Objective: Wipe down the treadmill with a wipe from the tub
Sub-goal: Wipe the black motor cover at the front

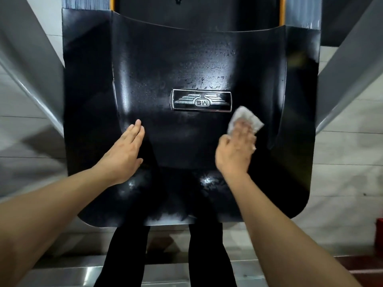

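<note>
Legs (128, 255) in dark trousers stand at the bottom centre of the frame, just short of the near edge of the treadmill's black cover (186, 59). Above them, at centre left, the left hand (124, 150) lies flat on the cover, fingers straight and together, holding nothing and apparently bracing. At centre right, the right hand (236, 146) presses a crumpled white wipe (244, 119) against the cover, fingers spread over it; motion blur hides whether the thumb pinches it. The wipe sits just below and to the right of the metal badge (201, 100), near it but apart. Wet streaks and droplets show above the badge and near the bottom edge; the cover's far right side looks drier. In my judgement the wiping is partway done. To finish well: keep the palm flat, overlap strokes, work around the badge rim, and carry outward to both side edges. Farther up, the belt (196, 9) between yellow strips looks untouched. The tub is not in view.
</note>
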A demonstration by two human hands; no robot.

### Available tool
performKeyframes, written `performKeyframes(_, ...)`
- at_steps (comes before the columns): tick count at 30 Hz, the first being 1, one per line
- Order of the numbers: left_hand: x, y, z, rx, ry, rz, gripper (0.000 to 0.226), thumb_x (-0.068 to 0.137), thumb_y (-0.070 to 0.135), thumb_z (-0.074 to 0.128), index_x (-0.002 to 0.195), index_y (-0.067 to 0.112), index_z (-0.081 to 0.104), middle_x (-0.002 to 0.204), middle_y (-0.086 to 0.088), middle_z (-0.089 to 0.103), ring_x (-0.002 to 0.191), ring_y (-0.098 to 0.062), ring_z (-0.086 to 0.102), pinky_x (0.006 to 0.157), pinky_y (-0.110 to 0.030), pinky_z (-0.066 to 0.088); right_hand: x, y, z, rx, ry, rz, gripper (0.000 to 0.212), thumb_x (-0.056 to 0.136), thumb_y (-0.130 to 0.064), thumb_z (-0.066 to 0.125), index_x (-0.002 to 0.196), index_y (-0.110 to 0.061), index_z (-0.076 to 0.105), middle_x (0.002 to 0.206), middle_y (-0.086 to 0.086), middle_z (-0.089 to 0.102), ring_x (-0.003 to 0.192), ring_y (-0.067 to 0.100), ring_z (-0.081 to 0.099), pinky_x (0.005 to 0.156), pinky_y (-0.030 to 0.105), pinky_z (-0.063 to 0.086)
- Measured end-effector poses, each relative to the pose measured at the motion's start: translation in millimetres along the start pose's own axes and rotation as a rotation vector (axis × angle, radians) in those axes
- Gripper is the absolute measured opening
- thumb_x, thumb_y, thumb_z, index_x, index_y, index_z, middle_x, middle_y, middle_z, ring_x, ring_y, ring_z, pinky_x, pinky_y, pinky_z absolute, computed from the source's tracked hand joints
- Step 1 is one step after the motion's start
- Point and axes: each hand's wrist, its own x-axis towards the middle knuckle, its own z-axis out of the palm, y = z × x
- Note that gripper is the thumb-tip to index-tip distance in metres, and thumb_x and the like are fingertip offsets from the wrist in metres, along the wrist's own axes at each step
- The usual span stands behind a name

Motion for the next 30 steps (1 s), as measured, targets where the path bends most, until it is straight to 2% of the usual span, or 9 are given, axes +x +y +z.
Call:
performKeyframes(4,0.3,-1.7,0.2,-0.002,0.017,0.01,0.094,0.098,0.014,0.064,0.161,0.01,-0.006,0.168,-0.002,-0.019,0.154,-0.013,-0.017,0.122,-0.024,-0.006,-34.6,-95.5,38.0,0.038,-0.106,-0.556,0.067,0.09,-0.03,0.031,0.15,-0.005,0.044,0.154,0.018,0.044,0.138,0.036,0.04,0.116,0.049,0.023)
performKeyframes(7,1.5,-4.3,1.4,0.03,0.033,0.04,0.097,0.094,0.011,0.068,0.161,0.008,-0.002,0.17,-0.005,-0.011,0.155,-0.014,-0.015,0.126,-0.029,-0.002,-42.4,-123.7,41.9,-0.013,-0.309,-0.781,0.069,0.094,-0.036,0.018,0.158,-0.013,0.031,0.164,0.007,0.029,0.153,0.022,0.023,0.125,0.042,0.013)
performKeyframes(9,0.7,-1.9,0.8,0.023,0.017,0.015,0.094,0.097,0.012,0.064,0.161,0.008,-0.004,0.169,-0.003,-0.017,0.154,-0.012,-0.017,0.124,-0.026,-0.003,-27.4,-97.8,41.8,-0.04,-0.249,-0.721,0.065,0.096,-0.035,0.022,0.157,-0.013,0.032,0.163,0.008,0.033,0.148,0.028,0.033,0.122,0.046,0.023)
performKeyframes(12,-0.5,3.6,-1.6,0.022,0.005,-0.022,0.089,0.102,0.014,0.056,0.161,0.011,-0.01,0.166,0.002,-0.026,0.151,-0.01,-0.022,0.121,-0.023,-0.006,7.7,-28.5,26.5,-0.098,-0.067,-0.395,0.065,0.098,-0.034,0.023,0.158,-0.01,0.028,0.161,0.016,0.033,0.14,0.039,0.039,0.116,0.052,0.033)
performKeyframes(18,0.0,33.8,-3.4,0.154,0.024,-0.123,0.072,0.104,0.014,0.035,0.158,-0.002,-0.01,0.167,-0.017,-0.021,0.156,-0.027,-0.014,0.125,-0.03,-0.006,24.0,23.1,3.6,0.057,0.048,0.001,0.064,0.104,-0.039,0.021,0.162,-0.014,0.01,0.169,0.007,0.007,0.157,0.022,0.005,0.127,0.045,0.005)
performKeyframes(21,9.5,57.1,-0.6,0.128,0.076,-0.214,0.069,0.103,0.016,0.038,0.158,-0.007,0.003,0.168,-0.022,-0.006,0.157,-0.033,0.001,0.127,-0.04,0.013,-5.1,-14.3,19.7,0.031,0.05,-0.241,0.062,0.104,-0.038,0.021,0.158,-0.01,0.028,0.163,0.015,0.029,0.148,0.038,0.03,0.122,0.053,0.021)
performKeyframes(25,17.8,74.1,8.7,0.154,0.187,-0.185,0.074,0.096,0.019,0.05,0.159,-0.001,0.016,0.167,-0.025,0.009,0.154,-0.039,0.016,0.123,-0.049,0.026,-37.7,-21.0,34.4,0.095,-0.067,-0.776,0.047,0.1,-0.015,0.041,0.146,-0.009,0.052,0.15,0.012,0.051,0.142,0.028,0.045,0.121,0.048,0.029)
performKeyframes(27,22.6,81.6,13.8,0.241,0.208,-0.08,0.076,0.094,0.021,0.052,0.16,0.003,0.019,0.168,-0.022,0.012,0.154,-0.038,0.018,0.122,-0.05,0.027,-30.9,10.7,23.3,0.068,-0.05,-0.773,0.05,0.092,-0.003,0.046,0.141,-0.009,0.057,0.145,0.008,0.057,0.138,0.024,0.051,0.117,0.046,0.037)
performKeyframes(30,35.8,103.6,17.9,0.294,0.199,0.02,0.076,0.093,0.024,0.056,0.16,0.009,0.025,0.168,-0.017,0.016,0.154,-0.036,0.02,0.121,-0.049,0.029,-15.8,81.3,-1.5,0.084,0.002,-0.563,0.057,0.091,0.007,0.048,0.145,-0.011,0.054,0.152,0.005,0.05,0.144,0.02,0.043,0.122,0.041,0.029)
